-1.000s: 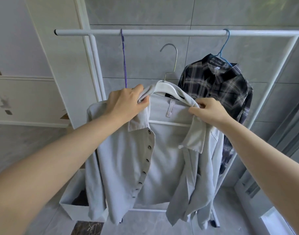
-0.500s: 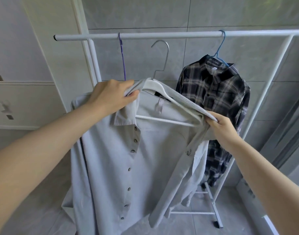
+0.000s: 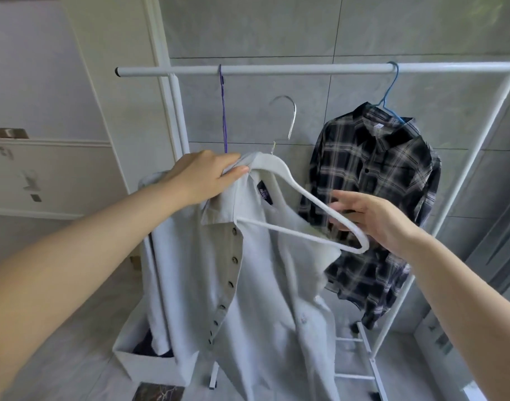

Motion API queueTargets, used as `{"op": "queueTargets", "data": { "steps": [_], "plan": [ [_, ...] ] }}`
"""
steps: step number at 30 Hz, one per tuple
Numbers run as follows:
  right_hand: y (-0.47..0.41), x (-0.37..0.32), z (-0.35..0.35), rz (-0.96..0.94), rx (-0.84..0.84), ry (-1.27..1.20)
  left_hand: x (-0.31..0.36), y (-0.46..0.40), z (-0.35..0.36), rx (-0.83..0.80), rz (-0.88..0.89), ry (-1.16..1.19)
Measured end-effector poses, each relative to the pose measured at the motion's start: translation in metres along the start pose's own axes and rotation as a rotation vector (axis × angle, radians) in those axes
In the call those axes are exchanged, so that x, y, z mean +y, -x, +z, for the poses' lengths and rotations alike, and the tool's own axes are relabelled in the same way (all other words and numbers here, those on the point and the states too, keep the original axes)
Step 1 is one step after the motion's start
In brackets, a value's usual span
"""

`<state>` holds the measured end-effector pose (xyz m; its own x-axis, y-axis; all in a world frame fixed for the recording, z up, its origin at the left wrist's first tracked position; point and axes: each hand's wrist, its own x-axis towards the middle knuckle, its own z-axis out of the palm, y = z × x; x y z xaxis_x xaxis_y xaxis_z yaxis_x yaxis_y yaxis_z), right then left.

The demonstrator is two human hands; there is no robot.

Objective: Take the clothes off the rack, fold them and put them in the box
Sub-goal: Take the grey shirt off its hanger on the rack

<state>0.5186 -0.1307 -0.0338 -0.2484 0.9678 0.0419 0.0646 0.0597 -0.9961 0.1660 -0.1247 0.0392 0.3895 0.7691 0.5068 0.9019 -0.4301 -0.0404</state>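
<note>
A pale grey buttoned shirt [image 3: 256, 285] hangs off the white rack [image 3: 277, 70], half on a white hanger [image 3: 300, 233] with a metal hook. My left hand [image 3: 207, 175] grips the shirt's left collar and shoulder together with the hanger's top. The shirt's right shoulder has slid off, leaving the hanger's right end bare. My right hand [image 3: 375, 219] sits at that bare end with fingers loosely curled beside it. A dark plaid shirt [image 3: 372, 198] hangs on a blue hanger [image 3: 391, 91] at the right of the rail. A white box [image 3: 149, 363] stands on the floor, with dark cloth inside.
A purple hanger [image 3: 223, 111] hangs bare on the rail at the left. The rack's white uprights and lower rungs [image 3: 361, 371] stand behind the shirt. Grey tiled wall behind, a white cabinet at far left, a dark marbled tile [image 3: 158, 392] at the box's front.
The grey shirt's right shoulder has come off the hanger; my right hand let go of the cloth and now sits at the hanger's bare right end. The view tilted back.
</note>
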Motion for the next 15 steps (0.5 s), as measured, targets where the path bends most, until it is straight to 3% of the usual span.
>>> {"op": "queueTargets", "data": {
  "steps": [5, 11, 15],
  "plan": [
    [0.006, -0.013, 0.022, -0.009, -0.153, 0.316, 0.007, 0.003, 0.013, -0.056, -0.042, -0.009],
    [0.0, -0.004, 0.038, -0.082, -0.109, 0.414, -0.007, 0.008, 0.029, -0.071, -0.114, 0.085],
    [0.004, -0.002, 0.032, -0.032, -0.027, 0.501, -0.036, 0.016, 0.04, -0.04, -0.275, 0.27]
  ]
}}
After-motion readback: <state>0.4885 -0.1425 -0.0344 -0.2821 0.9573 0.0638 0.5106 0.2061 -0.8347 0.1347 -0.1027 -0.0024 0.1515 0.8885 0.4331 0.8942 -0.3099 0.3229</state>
